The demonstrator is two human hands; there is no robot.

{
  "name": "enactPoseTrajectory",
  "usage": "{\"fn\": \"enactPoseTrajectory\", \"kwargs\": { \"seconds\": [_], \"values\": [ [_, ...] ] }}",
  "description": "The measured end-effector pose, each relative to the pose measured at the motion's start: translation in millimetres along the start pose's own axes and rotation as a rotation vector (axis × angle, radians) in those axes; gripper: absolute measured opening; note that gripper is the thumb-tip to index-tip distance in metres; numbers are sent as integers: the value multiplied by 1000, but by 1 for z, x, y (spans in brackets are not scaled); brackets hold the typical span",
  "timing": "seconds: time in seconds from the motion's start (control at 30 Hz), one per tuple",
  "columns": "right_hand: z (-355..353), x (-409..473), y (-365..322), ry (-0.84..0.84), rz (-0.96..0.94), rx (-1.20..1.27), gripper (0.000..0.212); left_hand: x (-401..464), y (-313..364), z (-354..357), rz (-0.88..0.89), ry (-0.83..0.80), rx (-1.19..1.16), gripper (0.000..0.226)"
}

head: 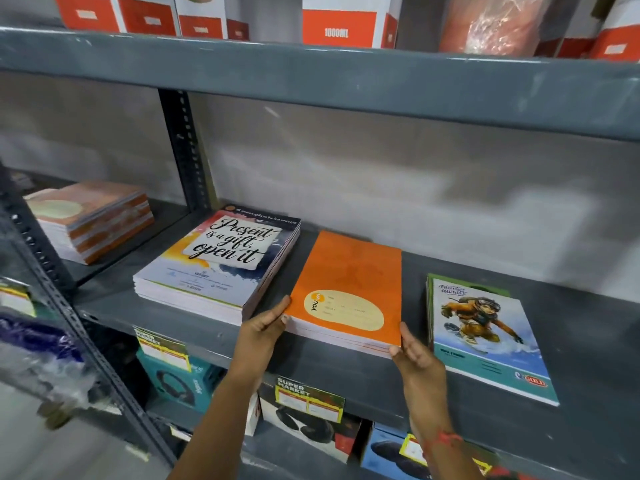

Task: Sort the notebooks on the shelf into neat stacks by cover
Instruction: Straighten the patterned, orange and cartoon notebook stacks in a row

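Two hands, left (264, 330) and right (414, 356), grip an orange notebook stack (349, 289), perhaps four thick, cream oval label.

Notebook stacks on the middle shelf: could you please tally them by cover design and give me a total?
Orange cover: 2, the stack held between the left hand and right hand, and the far-left stack
"Present is a gift" cover: 1
Snowboarder cover: 1
Total: 4 stacks
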State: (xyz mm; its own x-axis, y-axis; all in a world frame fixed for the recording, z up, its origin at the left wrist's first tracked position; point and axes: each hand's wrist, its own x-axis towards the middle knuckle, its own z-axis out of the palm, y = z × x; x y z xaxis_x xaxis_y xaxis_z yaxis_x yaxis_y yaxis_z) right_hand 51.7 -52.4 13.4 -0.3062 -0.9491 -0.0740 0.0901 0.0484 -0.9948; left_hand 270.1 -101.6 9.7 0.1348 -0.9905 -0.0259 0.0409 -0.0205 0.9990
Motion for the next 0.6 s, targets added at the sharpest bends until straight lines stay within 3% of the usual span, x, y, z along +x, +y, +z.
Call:
{"fn": "enactPoseTrajectory", "kwargs": {
  "seconds": [0.6],
  "values": [
    [7,1,2,52,-3,81,52,9,-3,-1,-64,9,-60,34]
  ]
}}
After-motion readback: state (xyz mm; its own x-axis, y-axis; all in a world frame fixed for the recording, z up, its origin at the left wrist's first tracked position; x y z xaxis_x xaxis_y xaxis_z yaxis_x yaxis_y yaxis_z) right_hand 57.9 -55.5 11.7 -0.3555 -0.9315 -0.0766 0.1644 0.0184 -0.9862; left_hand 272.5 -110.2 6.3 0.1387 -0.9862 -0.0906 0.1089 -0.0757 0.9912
